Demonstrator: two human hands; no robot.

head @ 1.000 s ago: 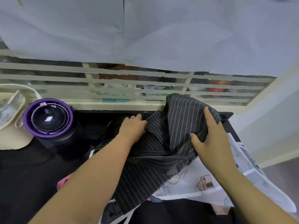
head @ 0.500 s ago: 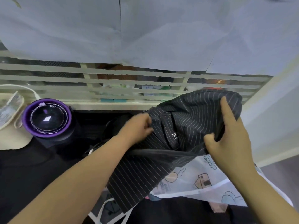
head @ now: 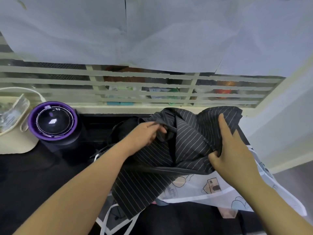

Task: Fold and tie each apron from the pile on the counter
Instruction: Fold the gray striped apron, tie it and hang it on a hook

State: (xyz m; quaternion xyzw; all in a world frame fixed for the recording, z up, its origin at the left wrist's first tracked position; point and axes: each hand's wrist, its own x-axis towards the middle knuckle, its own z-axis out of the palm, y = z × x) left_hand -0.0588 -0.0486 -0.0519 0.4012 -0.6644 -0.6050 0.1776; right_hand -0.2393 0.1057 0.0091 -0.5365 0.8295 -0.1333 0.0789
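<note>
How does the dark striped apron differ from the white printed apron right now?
The striped apron is dark with thin white lines; the white apron carries cartoon drawings. The striped apron is bunched between the left hand and right hand; the white apron lies beneath, unheld. Both are unfolded.

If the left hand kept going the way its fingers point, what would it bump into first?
Probably more of the striped apron. The left hand points right, pinching a fold, with bunched cloth just beyond its fingertips. Farther along is the right hand, though depth is unclear.
</note>
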